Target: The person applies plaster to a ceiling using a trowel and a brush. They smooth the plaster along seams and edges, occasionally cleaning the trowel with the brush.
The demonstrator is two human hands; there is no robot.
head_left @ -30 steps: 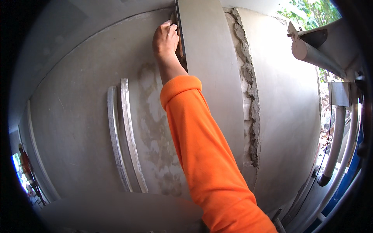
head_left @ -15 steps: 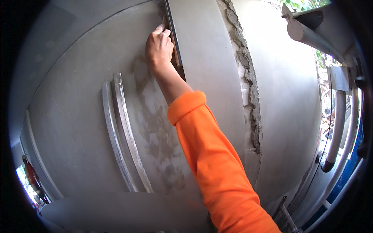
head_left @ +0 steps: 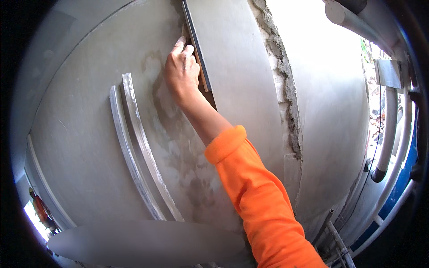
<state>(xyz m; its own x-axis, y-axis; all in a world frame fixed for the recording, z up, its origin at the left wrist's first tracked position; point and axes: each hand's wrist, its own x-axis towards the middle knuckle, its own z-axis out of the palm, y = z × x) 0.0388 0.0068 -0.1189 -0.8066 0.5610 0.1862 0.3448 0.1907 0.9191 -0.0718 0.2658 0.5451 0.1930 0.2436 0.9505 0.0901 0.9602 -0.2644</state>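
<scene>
My right hand [head_left: 182, 71], reaching up in an orange sleeve, has its fingers curled on a long, narrow float [head_left: 196, 49] with a dark edge and wood-coloured back. The tool lies upright, slightly tilted, along the vertical corner where a smooth plastered strip [head_left: 237, 76] meets the grey wall [head_left: 89, 111]. Damp, mottled patches mark the wall below and left of my hand. My thumb is hidden. My left hand is out of view.
Two long metal bars [head_left: 143, 147] stand upright on the left. A rough broken groove [head_left: 283, 80] runs down the right wall. Pipes and railings [head_left: 389, 134] line the right edge. A small figure of a person [head_left: 40, 210] shows at far left. The bottom centre is blurred.
My hand and the float have moved down along the corner, sitting lower in the picture. The whole view has also shifted a little, with the right-hand pipes appearing higher.
</scene>
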